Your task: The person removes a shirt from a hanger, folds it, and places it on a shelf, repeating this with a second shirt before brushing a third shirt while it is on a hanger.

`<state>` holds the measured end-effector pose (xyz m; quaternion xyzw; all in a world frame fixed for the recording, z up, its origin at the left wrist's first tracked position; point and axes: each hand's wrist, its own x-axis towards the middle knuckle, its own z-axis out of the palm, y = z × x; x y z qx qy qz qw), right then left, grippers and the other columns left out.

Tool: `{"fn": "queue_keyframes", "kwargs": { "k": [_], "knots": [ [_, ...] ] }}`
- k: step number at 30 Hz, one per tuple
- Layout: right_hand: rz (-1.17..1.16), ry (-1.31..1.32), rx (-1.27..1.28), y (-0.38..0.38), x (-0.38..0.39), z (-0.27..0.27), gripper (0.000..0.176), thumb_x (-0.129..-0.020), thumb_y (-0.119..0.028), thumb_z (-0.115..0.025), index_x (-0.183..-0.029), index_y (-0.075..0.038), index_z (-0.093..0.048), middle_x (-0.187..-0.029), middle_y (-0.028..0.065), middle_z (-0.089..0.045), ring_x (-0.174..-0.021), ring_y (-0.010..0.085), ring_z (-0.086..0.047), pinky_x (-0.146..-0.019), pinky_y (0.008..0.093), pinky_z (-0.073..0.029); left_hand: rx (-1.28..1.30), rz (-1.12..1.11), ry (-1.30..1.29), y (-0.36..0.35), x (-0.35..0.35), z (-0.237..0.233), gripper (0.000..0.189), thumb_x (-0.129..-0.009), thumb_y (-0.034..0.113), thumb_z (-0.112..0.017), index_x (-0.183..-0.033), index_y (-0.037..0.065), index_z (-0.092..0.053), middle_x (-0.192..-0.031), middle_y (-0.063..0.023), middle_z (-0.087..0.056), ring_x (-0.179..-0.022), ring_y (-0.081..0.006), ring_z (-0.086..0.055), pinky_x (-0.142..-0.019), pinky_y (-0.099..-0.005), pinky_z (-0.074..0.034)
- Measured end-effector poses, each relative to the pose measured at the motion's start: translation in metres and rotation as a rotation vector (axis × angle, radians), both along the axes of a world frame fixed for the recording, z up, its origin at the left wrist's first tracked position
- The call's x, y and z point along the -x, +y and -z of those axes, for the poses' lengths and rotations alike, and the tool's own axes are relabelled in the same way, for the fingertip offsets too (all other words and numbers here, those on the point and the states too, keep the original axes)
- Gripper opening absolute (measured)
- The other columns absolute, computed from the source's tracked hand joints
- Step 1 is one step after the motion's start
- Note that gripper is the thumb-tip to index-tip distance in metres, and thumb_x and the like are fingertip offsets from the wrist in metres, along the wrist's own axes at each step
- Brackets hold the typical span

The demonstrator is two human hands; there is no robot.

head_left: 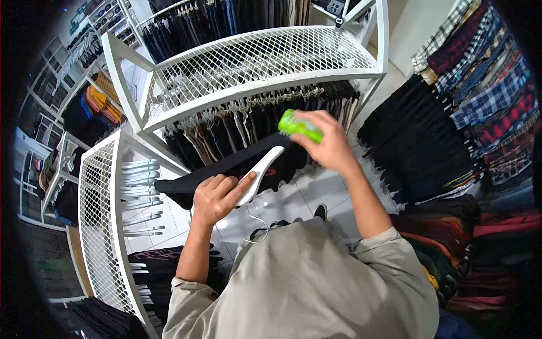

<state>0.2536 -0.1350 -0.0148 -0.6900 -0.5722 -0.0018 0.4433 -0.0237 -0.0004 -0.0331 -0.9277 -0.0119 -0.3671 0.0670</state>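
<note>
My left hand (217,198) is closed round a white clothes hanger (271,159), its index finger lying along the hanger's arm. The metal hook of the hanger points down toward my body. A black garment (240,160) with a small red mark hangs across the hanger, stretching left past my hand. In my right hand (324,138) is a bright green, rounded object (289,124), blurred by motion. It is just above the garment's far end, and my fingers wrap round its near side.
In front stands a white mesh-topped rack (259,56) with trousers hung below. Another white mesh rack (99,209) at left carries several white hangers (141,189). Plaid shirts (491,96) and black garments (418,135) hang at right. White tiles (322,189) cover the floor.
</note>
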Motion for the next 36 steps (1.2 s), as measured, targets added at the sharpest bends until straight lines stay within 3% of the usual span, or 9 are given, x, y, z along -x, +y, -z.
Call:
{"fn": "queue_keyframes", "kwargs": {
  "k": [4, 12, 18, 22, 25, 28, 29, 33, 36],
  "knots": [
    [0.471, -0.055, 0.186, -0.010, -0.064, 0.033, 0.041, -0.085, -0.019, -0.079, -0.123, -0.006, -0.067, -0.117, 0.0188, -0.066, -0.106, 0.0341, -0.066, -0.092, 0.0437, -0.053, 0.094, -0.007, -0.006, 0.004, 0.007, 0.003, 0.056, -0.066, 0.013, -0.077, -0.123, 0.018, -0.075, -0.073, 0.0040, -0.055, -0.060, -0.0115, -0.054, -0.052, -0.0278, -0.046],
    [0.000, 0.132, 0.075, -0.023, -0.002, -0.008, 0.043, -0.087, -0.023, -0.080, -0.126, -0.008, -0.067, -0.117, 0.0164, -0.067, -0.107, 0.0316, -0.067, -0.094, 0.0407, -0.052, 0.176, 0.074, 0.049, 0.006, -0.011, 0.000, 0.062, -0.061, 0.012, -0.076, -0.123, 0.017, -0.075, -0.072, 0.0021, -0.054, -0.059, -0.0147, -0.055, -0.052, -0.0299, -0.047],
    [0.514, 0.074, 0.339, -0.065, -0.085, 0.064, 0.041, -0.091, -0.021, -0.073, -0.129, -0.007, -0.063, -0.116, 0.0177, -0.068, -0.109, 0.0329, -0.066, -0.095, 0.0402, -0.052, 0.265, 0.131, 0.078, 0.011, -0.026, -0.003, 0.045, -0.064, 0.007, -0.081, -0.109, 0.011, -0.077, -0.072, -0.0026, -0.062, -0.059, -0.0188, -0.061, -0.050, -0.0322, -0.048],
    [0.056, 0.757, 0.088, -0.086, -0.069, 0.057, 0.043, -0.096, -0.026, -0.065, -0.136, -0.008, -0.061, -0.131, 0.0128, -0.065, -0.116, 0.0219, -0.062, -0.101, 0.0339, -0.047, 0.635, 0.350, 0.093, 0.019, -0.053, -0.011, 0.018, -0.073, 0.007, -0.083, -0.089, 0.005, -0.074, -0.077, -0.0097, -0.072, -0.063, -0.0213, -0.069, -0.055, -0.0313, -0.051],
    [-0.168, 0.780, 0.202, -0.098, -0.049, 0.044, 0.048, -0.094, -0.025, -0.069, -0.136, -0.004, -0.059, -0.126, 0.0074, -0.065, -0.115, 0.0169, -0.060, -0.101, 0.0295, -0.045, 0.779, 0.364, 0.115, 0.015, -0.084, -0.016, 0.024, -0.077, 0.017, -0.089, -0.084, 0.003, -0.071, -0.078, -0.0110, -0.073, -0.065, -0.0232, -0.071, -0.061, -0.0311, -0.052],
    [-0.391, 0.758, 0.284, -0.122, -0.034, 0.029, 0.067, -0.077, -0.021, -0.088, -0.134, -0.002, -0.059, -0.120, 0.0060, -0.066, -0.113, 0.0135, -0.059, -0.101, 0.0298, -0.045, 0.883, 0.432, 0.159, 0.015, -0.114, -0.020, 0.031, -0.075, 0.017, -0.091, -0.088, 0.002, -0.068, -0.079, -0.0109, -0.073, -0.071, -0.0189, -0.071, -0.066, -0.0307, -0.052],
    [-0.205, 0.648, 0.339, -0.137, -0.027, 0.030, 0.083, -0.066, -0.020, -0.096, -0.136, 0.000, -0.056, -0.118, 0.0065, -0.065, -0.111, 0.0123, -0.058, -0.101, 0.0308, -0.045, 0.887, 0.459, 0.161, 0.012, -0.125, -0.023, 0.034, -0.075, 0.018, -0.091, -0.091, 0.001, -0.067, -0.079, -0.0101, -0.072, -0.075, -0.0185, -0.072, -0.069, -0.0305, -0.052],
    [-0.197, 0.961, 0.115, -0.167, -0.009, 0.043, 0.081, -0.068, -0.012, -0.092, -0.138, 0.001, -0.052, -0.123, 0.0057, -0.063, -0.113, 0.0138, -0.057, -0.104, 0.0314, -0.043, 0.784, 0.492, 0.231, 0.006, -0.170, -0.017, 0.051, -0.070, 0.027, -0.094, -0.104, 0.001, -0.066, -0.100, -0.0103, -0.065, -0.093, -0.0247, -0.061, -0.083, -0.0357, -0.048],
    [-0.065, 0.968, 0.001, -0.182, 0.002, 0.053, 0.076, -0.069, -0.005, -0.087, -0.136, 0.001, -0.052, -0.122, 0.0048, -0.063, -0.112, 0.0144, -0.058, -0.105, 0.0314, -0.043, 0.633, 0.425, -0.045, -0.019, -0.206, -0.011, 0.068, -0.066, 0.031, -0.094, -0.120, 0.002, -0.065, -0.104, -0.0118, -0.066, -0.099, -0.0309, -0.061, -0.089, -0.0388, -0.049]
  ]
}}
